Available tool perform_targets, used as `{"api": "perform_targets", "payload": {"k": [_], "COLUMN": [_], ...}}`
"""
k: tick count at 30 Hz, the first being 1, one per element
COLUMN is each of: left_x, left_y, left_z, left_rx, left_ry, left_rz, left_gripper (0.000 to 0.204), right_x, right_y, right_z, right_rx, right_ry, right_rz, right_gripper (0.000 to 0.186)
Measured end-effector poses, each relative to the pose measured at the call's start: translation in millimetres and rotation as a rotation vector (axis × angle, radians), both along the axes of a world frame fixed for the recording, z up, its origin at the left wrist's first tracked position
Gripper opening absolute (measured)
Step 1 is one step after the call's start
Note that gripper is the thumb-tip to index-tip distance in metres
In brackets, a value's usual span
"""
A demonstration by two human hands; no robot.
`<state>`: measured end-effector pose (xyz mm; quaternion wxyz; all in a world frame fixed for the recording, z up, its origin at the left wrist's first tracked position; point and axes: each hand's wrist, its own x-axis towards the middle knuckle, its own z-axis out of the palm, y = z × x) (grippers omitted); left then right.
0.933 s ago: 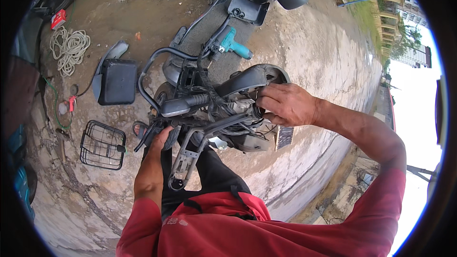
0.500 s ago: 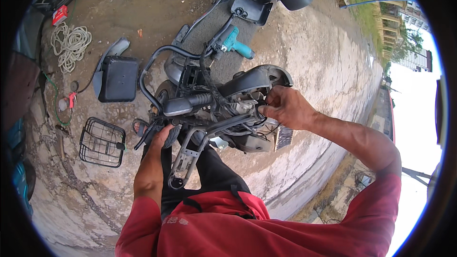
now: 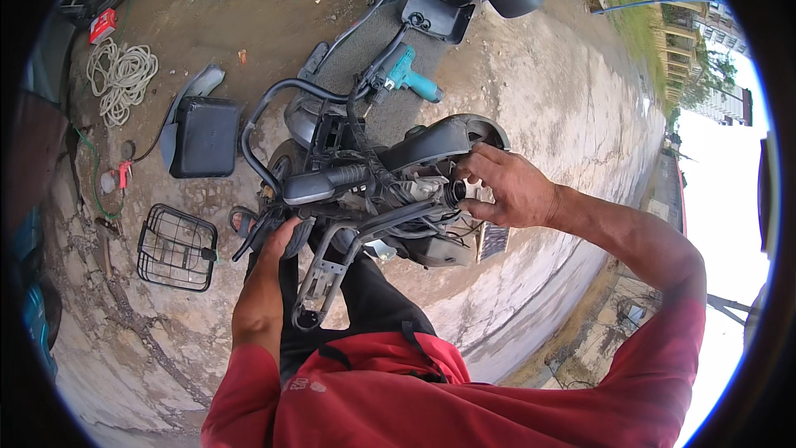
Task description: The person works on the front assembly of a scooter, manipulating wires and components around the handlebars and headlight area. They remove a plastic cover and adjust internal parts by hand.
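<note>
A stripped-down scooter (image 3: 390, 182) stands before me, its grey metal frame (image 3: 352, 245) and wiring bare. My left hand (image 3: 280, 242) is closed round a black bar at its near left side; its fingers are partly hidden. At the right side of the scooter, my right hand (image 3: 510, 189) has thumb and fingers apart and bent, just beside a round black ring-shaped part (image 3: 453, 192). Nothing shows in its grasp, and I cannot tell whether the fingertips touch the ring. A black fender-like cover (image 3: 439, 139) lies just beyond that hand.
A teal cordless drill (image 3: 412, 76) rests beyond the scooter. On the ground at left are a black wire basket (image 3: 176, 247), a black plastic box (image 3: 204, 138), coiled rope (image 3: 121, 81), a red box (image 3: 103, 26) and a hammer (image 3: 106, 245). A sandalled foot (image 3: 243, 220) shows beside the scooter.
My right hand has drawn slightly to the right and its thumb and fingers have spread, baring the black ring-shaped part. My left hand stays in place.
</note>
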<state>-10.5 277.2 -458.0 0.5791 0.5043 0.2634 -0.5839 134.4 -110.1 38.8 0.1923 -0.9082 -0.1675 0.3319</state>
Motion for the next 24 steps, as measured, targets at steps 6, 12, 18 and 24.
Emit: {"api": "perform_targets", "payload": {"k": [6,12,18,24], "left_x": [4.3,-8.0,3.4,-3.0], "left_y": [-5.2,0.7,-5.4,2.5], "left_z": [13.4,-15.6,-0.1,-11.0], "left_rx": [-0.004,-0.011,-0.069,0.010], "left_ry": [-0.020,-0.058,0.026,-0.015], "left_rz": [0.022,0.065,0.066,0.037], "left_gripper": [0.066,0.046,0.052,0.061], "right_x": [-4.6,1.4,7.1,-23.6], "right_y": [21.4,28.2,19.9,-3.2], "right_z": [0.8,2.8,7.2,14.9], "right_rx": [-0.281,-0.315,-0.054,-0.028], "right_ry": [0.427,0.352,-0.098,0.091], "right_rz": [-0.509,-0.329,0.146,-0.360], "right_gripper": [0.055,0.047,0.042,0.025]}}
